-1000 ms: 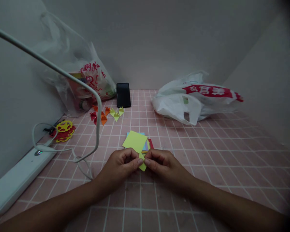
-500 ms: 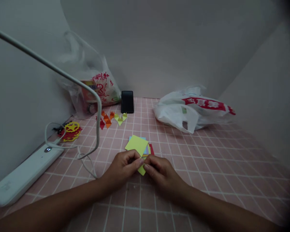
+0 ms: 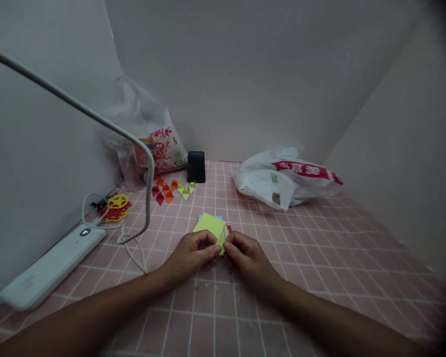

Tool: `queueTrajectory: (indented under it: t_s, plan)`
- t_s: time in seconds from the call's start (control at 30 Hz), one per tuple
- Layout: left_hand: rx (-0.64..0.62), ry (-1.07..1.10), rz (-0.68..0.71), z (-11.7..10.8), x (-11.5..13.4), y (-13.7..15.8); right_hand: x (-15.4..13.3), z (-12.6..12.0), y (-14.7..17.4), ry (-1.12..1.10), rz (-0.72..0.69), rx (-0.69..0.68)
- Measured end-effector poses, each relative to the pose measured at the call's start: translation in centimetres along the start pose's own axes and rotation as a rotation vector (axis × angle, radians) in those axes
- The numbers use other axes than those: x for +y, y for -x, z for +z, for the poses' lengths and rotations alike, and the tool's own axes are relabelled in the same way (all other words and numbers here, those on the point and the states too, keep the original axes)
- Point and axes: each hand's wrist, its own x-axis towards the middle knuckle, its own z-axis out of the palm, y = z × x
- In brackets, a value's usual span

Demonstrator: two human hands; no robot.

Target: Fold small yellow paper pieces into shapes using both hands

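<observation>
Between the fingertips of both hands is a small folded piece of yellow-green paper [image 3: 222,244]. My left hand [image 3: 196,252] pinches it from the left, thumb and index finger together. From the other side my right hand [image 3: 247,255] pinches its right edge. Just beyond the fingers lies a stack of coloured paper squares with a yellow-green sheet [image 3: 210,224] on top; blue, purple and red edges peek out beneath. Further off sit several small folded paper shapes: red ones [image 3: 159,198], orange ones [image 3: 168,193] and yellow ones [image 3: 186,191].
A black phone [image 3: 196,167] leans at the back between two plastic bags, one left [image 3: 167,148] and one right [image 3: 260,178]. Left are a white power bank [image 3: 54,267], its cable and red and yellow cut-outs [image 3: 117,208]. A grey curved rod [image 3: 78,103] crosses the upper left.
The folded paper has turned between my fingers, and its lower point no longer hangs as far below them. My head view has shifted slightly. Both hands keep their pinch.
</observation>
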Motion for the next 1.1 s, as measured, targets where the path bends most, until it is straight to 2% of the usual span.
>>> queueTrajectory:
  t_s: [0.2,0.33,0.67,1.1]
  plan:
    - [-0.028,-0.148,0.005,-0.2,0.7,0.4,-0.7,0.0,0.0,-0.006,-0.077,0.032]
    - [-0.053,-0.111,0.039,-0.2,0.9,0.4,-0.7,0.0,0.1,-0.02,-0.079,0.03]
    - [-0.147,0.073,-0.083,-0.6,-0.2,0.0,-0.5,0.1,0.1,-0.325,0.071,-0.029]
    - [-0.139,0.141,-0.165,-1.0,0.1,-0.1,-0.4,-0.2,-0.4,-0.549,0.183,-0.066]
